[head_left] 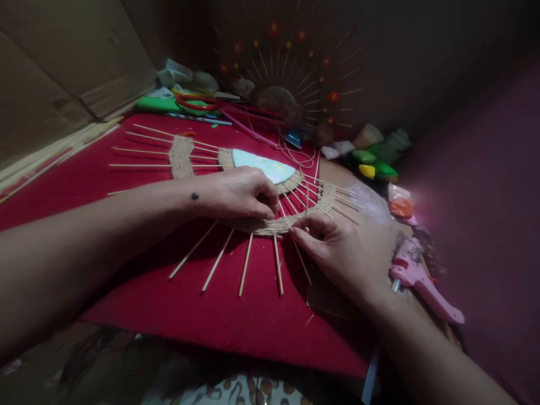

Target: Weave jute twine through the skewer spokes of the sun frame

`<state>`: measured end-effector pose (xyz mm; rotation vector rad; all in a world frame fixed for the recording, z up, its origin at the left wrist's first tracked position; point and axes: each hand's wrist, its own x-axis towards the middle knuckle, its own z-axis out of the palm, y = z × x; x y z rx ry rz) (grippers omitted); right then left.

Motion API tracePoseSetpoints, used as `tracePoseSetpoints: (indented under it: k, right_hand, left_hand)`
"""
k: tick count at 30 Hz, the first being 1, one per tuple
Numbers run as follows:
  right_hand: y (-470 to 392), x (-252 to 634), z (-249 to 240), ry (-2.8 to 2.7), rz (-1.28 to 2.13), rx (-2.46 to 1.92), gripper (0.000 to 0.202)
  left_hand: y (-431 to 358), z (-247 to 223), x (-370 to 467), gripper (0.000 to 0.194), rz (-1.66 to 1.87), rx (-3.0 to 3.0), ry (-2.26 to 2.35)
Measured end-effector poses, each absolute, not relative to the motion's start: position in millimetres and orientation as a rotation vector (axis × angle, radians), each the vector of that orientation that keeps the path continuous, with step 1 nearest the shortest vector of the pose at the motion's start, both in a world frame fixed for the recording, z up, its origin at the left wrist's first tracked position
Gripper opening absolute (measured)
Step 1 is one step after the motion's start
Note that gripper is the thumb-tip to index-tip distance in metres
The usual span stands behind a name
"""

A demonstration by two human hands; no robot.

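Observation:
A fan of thin wooden sticks lies on a red surface, fixed to a half-round centre with a pale blue face and a woven twine edge. Farther out, a curved band of woven twine runs across the sticks. My left hand lies over the fan, fingers curled closed at the band's inner edge; what is in them is hidden. My right hand pinches the band's outer edge between thumb and fingers. A loose strand of twine runs down to the band near the right fingers.
A pink glue gun lies at the right. Behind are a green roll, red-handled scissors, a blue object and several coloured packets. A larger stick fan with red flowers stands against the back wall.

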<state>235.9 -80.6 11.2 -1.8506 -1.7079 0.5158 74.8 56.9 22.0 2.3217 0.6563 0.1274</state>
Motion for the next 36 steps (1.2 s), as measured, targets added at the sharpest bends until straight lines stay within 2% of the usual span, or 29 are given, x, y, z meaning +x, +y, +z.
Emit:
tracePoseSetpoints:
  k: [8,36]
  right_hand:
    - [-81,237,5,-1.775,0.405,-1.829,0.013]
    - [-81,235,5,-1.861,0.423,-1.931,0.011]
  left_hand:
    - [56,19,74,0.011,0.068,2.372,0.643]
    - [49,8,80,0.01,0.055,2.49,0.635]
